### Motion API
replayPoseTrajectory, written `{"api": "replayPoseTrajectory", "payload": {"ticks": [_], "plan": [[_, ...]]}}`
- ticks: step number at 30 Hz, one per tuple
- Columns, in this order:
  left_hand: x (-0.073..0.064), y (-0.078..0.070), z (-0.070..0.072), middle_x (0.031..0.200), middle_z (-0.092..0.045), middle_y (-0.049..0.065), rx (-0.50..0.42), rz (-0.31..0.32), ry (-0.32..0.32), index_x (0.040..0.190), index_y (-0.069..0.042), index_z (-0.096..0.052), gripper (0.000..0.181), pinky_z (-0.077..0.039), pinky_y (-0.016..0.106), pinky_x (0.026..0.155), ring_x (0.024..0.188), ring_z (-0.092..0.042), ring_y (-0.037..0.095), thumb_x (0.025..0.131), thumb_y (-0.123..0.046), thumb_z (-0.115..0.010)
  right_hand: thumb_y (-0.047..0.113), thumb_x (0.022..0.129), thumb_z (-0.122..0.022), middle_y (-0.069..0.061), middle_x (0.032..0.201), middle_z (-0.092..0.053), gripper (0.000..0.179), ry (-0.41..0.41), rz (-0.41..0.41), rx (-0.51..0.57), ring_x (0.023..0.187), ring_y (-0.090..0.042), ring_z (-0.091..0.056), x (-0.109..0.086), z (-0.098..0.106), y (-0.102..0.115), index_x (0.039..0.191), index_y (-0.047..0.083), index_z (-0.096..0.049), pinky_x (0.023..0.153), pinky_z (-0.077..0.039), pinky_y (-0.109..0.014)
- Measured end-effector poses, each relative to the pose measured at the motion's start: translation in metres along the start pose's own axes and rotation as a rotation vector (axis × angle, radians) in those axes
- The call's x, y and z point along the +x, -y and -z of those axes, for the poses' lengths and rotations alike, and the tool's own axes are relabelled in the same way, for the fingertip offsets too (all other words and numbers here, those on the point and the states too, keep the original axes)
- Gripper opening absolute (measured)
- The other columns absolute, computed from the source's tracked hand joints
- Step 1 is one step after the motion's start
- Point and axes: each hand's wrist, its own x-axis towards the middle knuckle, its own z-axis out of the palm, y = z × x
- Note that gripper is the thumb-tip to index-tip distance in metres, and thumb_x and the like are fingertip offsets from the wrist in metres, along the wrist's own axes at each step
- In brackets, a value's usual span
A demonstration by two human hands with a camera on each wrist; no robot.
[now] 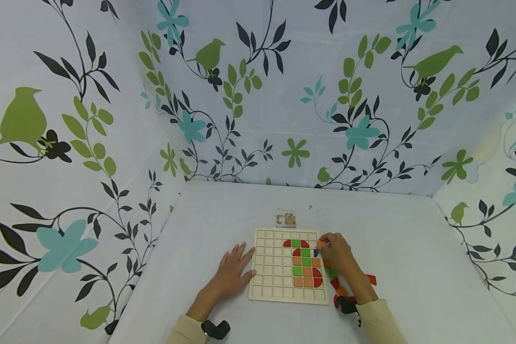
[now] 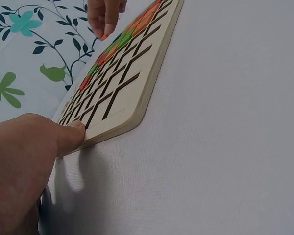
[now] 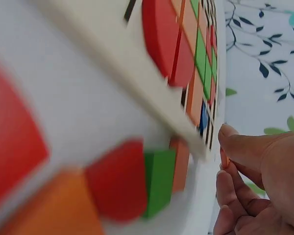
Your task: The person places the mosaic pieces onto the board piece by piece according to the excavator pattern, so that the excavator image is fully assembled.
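Observation:
A wooden grid board [image 1: 271, 300] lies on the white table, its right half partly filled with red, green and orange tiles and one blue piece [image 1: 316, 253]. My right hand [image 1: 338, 253] pinches a small orange tile [image 3: 224, 158] between thumb and fingers, just above the board's upper right edge. On the other side, my left hand [image 1: 232, 271] lies with spread fingers against the board's left edge. In the left wrist view its thumb [image 2: 74, 133] touches the board's rim.
Beyond the board's far edge lies a small pattern card [image 1: 285, 219]. Loose red, green and orange pieces [image 1: 342, 290] are scattered right of the board, partly under my right forearm. Patterned cloth [image 1: 249, 95] hangs around the table.

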Motion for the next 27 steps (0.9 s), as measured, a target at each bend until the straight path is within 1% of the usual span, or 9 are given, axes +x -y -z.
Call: {"api": "replayPoseTrajectory", "payload": {"ticks": [4, 9, 12, 14, 16, 18, 20, 24, 27], "plan": [[0.0, 0.001, 0.0, 0.173, -0.027, 0.018, -0.006, 0.002, 0.001, 0.164, -0.016, -0.04, 0.066, -0.017, 0.067, 0.126, 0.161, -0.02, 0.042, 0.106, -0.039, -0.06, 0.018, 0.103, -0.07, -0.016, 0.121, -0.061, 0.03, 0.036, 0.078, 0.009, 0.107, -0.03, -0.064, 0.001, -0.016, 0.014, 0.127, 0.002, -0.065, 0.095, -0.057, -0.052], [0.0, 0.001, 0.0, 0.173, -0.027, 0.019, -0.017, 0.002, -0.003, 0.164, -0.016, -0.04, 0.065, -0.017, 0.068, 0.126, 0.161, -0.02, 0.043, 0.106, -0.038, -0.061, 0.016, 0.1, -0.074, -0.008, 0.107, -0.06, 0.016, 0.06, 0.241, 0.003, 0.093, -0.021, -0.055, -0.003, -0.035, 0.033, 0.112, 0.009, -0.065, 0.091, -0.048, -0.053], [0.001, 0.001, 0.0, 0.173, -0.027, 0.019, -0.017, 0.005, -0.005, 0.164, -0.017, -0.04, 0.065, -0.017, 0.067, 0.126, 0.161, -0.019, 0.043, 0.106, -0.039, -0.06, 0.017, 0.099, -0.075, -0.004, 0.103, -0.059, 0.012, 0.051, 0.324, -0.047, 0.091, -0.018, -0.052, -0.004, -0.044, 0.043, 0.104, 0.012, -0.066, 0.09, -0.047, -0.057], [0.001, 0.001, 0.0, 0.173, -0.026, 0.018, -0.022, 0.007, -0.004, 0.164, -0.017, -0.04, 0.065, -0.016, 0.067, 0.126, 0.161, -0.019, 0.042, 0.106, -0.039, -0.06, 0.017, 0.098, -0.076, -0.002, 0.101, -0.059, 0.011, 0.043, 0.359, -0.082, 0.09, -0.017, -0.052, -0.003, -0.05, 0.047, 0.102, 0.013, -0.066, 0.086, -0.048, -0.054], [0.001, 0.001, 0.001, 0.173, -0.026, 0.019, -0.028, 0.006, -0.003, 0.164, -0.016, -0.04, 0.065, -0.016, 0.067, 0.126, 0.161, -0.019, 0.043, 0.106, -0.039, -0.06, 0.016, 0.098, -0.076, 0.0, 0.099, -0.059, 0.009, 0.044, 0.378, -0.106, 0.089, -0.016, -0.053, -0.002, -0.055, 0.05, 0.1, 0.014, -0.068, 0.083, -0.048, -0.05], [0.001, 0.001, 0.0, 0.173, -0.026, 0.019, -0.034, 0.002, -0.002, 0.164, -0.016, -0.04, 0.066, -0.016, 0.068, 0.126, 0.161, -0.019, 0.043, 0.106, -0.039, -0.061, 0.016, 0.099, -0.076, 0.002, 0.096, -0.059, 0.008, 0.048, 0.386, -0.115, 0.087, -0.015, -0.053, -0.002, -0.057, 0.053, 0.098, 0.015, -0.069, 0.078, -0.045, -0.044], [0.001, 0.001, 0.0, 0.173, -0.026, 0.019, -0.036, -0.003, -0.004, 0.164, -0.016, -0.04, 0.065, -0.016, 0.068, 0.126, 0.161, -0.019, 0.043, 0.106, -0.039, -0.061, 0.016, 0.099, -0.076, 0.004, 0.094, -0.058, 0.007, 0.053, 0.384, -0.118, 0.086, -0.014, -0.052, -0.002, -0.057, 0.053, 0.096, 0.016, -0.069, 0.077, -0.041, -0.041], [0.001, 0.001, 0.0, 0.173, -0.026, 0.019, -0.032, -0.005, -0.006, 0.164, -0.016, -0.04, 0.065, -0.016, 0.068, 0.126, 0.161, -0.02, 0.043, 0.106, -0.039, -0.061, 0.017, 0.098, -0.077, 0.005, 0.095, -0.06, 0.008, 0.059, 0.391, -0.114, 0.087, -0.014, -0.053, -0.004, -0.057, 0.053, 0.095, 0.018, -0.071, 0.078, -0.04, -0.043], [0.0, 0.001, 0.001, 0.173, -0.026, 0.019, -0.027, -0.004, -0.006, 0.164, -0.016, -0.04, 0.066, -0.016, 0.068, 0.126, 0.161, -0.02, 0.043, 0.106, -0.039, -0.06, 0.015, 0.097, -0.078, 0.004, 0.097, -0.063, 0.006, 0.046, 0.42, -0.139, 0.09, -0.016, -0.054, -0.005, -0.056, 0.052, 0.095, 0.018, -0.072, 0.078, -0.041, -0.045]]}}
